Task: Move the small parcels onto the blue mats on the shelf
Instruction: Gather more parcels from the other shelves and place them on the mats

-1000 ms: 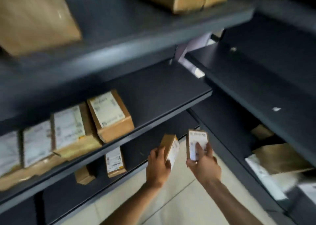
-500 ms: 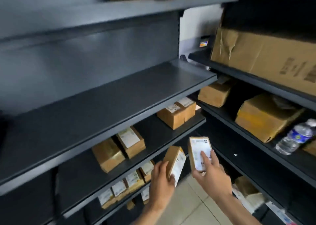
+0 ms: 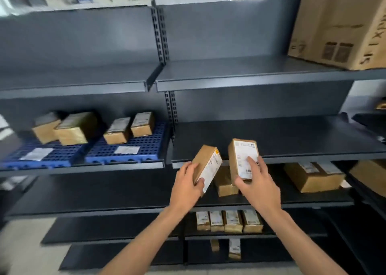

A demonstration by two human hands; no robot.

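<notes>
My left hand (image 3: 187, 186) grips a small brown parcel (image 3: 206, 163) with a white label on its side. My right hand (image 3: 258, 183) holds a second small parcel (image 3: 242, 156), label facing me, fingers across the label. Both parcels hang in front of the middle shelf's edge. Two blue mats lie on the left shelf: the left mat (image 3: 48, 156) and the right mat (image 3: 133, 147). Two parcels (image 3: 71, 128) stand at the back of the left mat, and two smaller ones (image 3: 130, 128) at the back of the right mat. A white label lies flat on each mat.
A dark metal shelf unit (image 3: 261, 80) fills the view. More parcels sit on lower shelves: a larger box (image 3: 311, 176) at right, a row of several small parcels (image 3: 229, 220) below. A big carton (image 3: 342, 24) stands on the top right shelf.
The view has swung left and up from the corner shelves to face the unit with the blue mats. Both hands still carry their parcels, now held in front of the middle shelf.
</notes>
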